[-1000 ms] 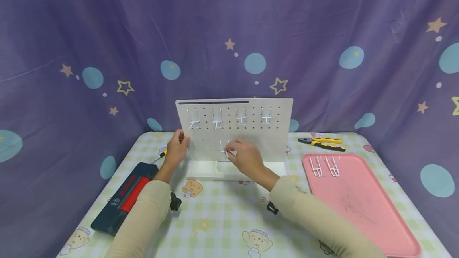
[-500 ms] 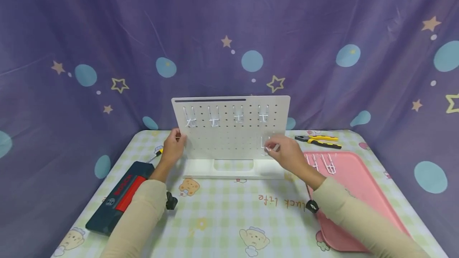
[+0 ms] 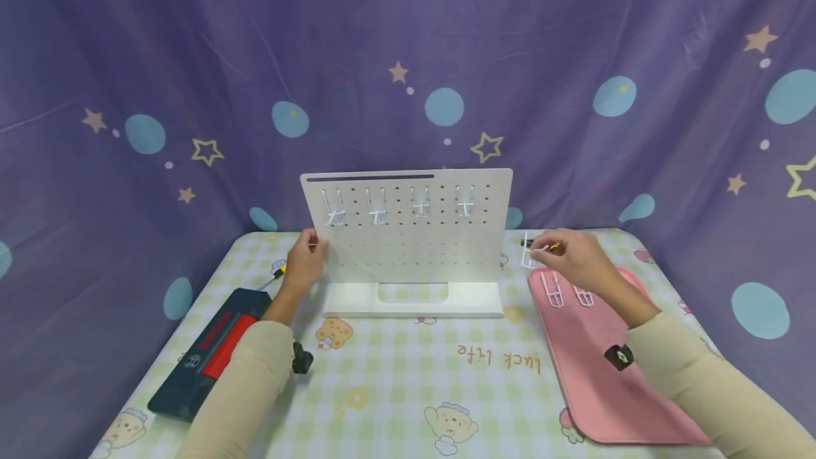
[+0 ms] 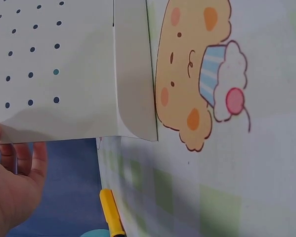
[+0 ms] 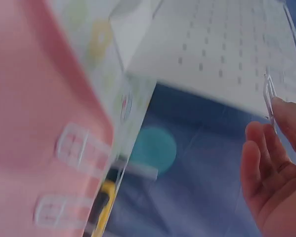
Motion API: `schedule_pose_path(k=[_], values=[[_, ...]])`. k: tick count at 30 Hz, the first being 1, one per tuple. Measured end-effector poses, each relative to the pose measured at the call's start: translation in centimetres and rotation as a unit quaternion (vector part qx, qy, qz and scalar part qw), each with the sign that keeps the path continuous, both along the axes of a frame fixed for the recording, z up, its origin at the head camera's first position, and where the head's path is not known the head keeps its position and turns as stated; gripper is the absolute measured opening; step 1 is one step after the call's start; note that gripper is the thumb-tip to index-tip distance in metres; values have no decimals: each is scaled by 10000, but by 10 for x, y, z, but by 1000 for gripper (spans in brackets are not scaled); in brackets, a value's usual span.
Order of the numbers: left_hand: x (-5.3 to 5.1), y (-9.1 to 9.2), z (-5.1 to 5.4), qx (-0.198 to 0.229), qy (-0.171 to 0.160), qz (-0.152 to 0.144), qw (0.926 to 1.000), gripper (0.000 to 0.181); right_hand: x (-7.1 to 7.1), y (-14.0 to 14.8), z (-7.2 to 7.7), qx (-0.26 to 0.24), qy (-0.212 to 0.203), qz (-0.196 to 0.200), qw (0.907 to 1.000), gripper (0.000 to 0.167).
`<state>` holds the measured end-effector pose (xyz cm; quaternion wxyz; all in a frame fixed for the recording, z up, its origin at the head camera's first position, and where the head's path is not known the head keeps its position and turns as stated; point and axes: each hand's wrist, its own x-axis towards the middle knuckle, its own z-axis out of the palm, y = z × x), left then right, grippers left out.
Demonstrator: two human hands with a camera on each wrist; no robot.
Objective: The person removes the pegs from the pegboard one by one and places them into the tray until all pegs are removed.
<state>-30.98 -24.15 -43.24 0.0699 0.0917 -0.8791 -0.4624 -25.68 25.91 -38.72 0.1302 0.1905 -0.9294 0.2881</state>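
Note:
A white pegboard (image 3: 408, 253) stands upright on its white base, with several white wire hooks (image 3: 421, 202) hanging in its upper rows. My left hand (image 3: 304, 261) grips the board's left edge, fingers behind it, as the left wrist view also shows. To the right of the board, above the far end of the pink tray (image 3: 612, 381), my right hand (image 3: 576, 259) pinches a white wire hook (image 3: 527, 252) between thumb and fingers. Two more wire hooks, one here (image 3: 553, 290) and its neighbour (image 3: 583, 296), lie in the tray below that hand.
A dark toolbox (image 3: 207, 356) with a red panel lies at the left. Behind it is a screwdriver (image 3: 279, 273) with a yellow handle. Yellow-and-black pliers (image 5: 105, 202) lie beyond the tray, mostly hidden by the right hand in the head view. A checked cloth (image 3: 395, 381) covers the table.
My right hand has moved right, carrying the wire hook from the board's lower middle, past its right edge, to above the tray. The left hand stays on the board's edge.

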Motion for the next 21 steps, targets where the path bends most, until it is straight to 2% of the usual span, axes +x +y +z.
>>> schedule_pose_path(k=[7,10,15,18,21], values=[[-1,-1,-2,-46,66,-14,10000,37,-4,54,3,308,146,-458,9984,11],[-1,-2,-2,-57,47,-16,10000,37,-6,76,1,433,88,-631,9970,13],[-1,-5,-1,-75,75,-37,9999,37,-10,107,-12,447,-176,-809,9956,15],[-1,-5,-1,-58,104,-95,9999,38,-11,121,-23,513,-476,-841,9940,16],[-2,-4,-1,-42,103,-132,9999,38,-13,135,-36,810,-717,-840,9906,16]])
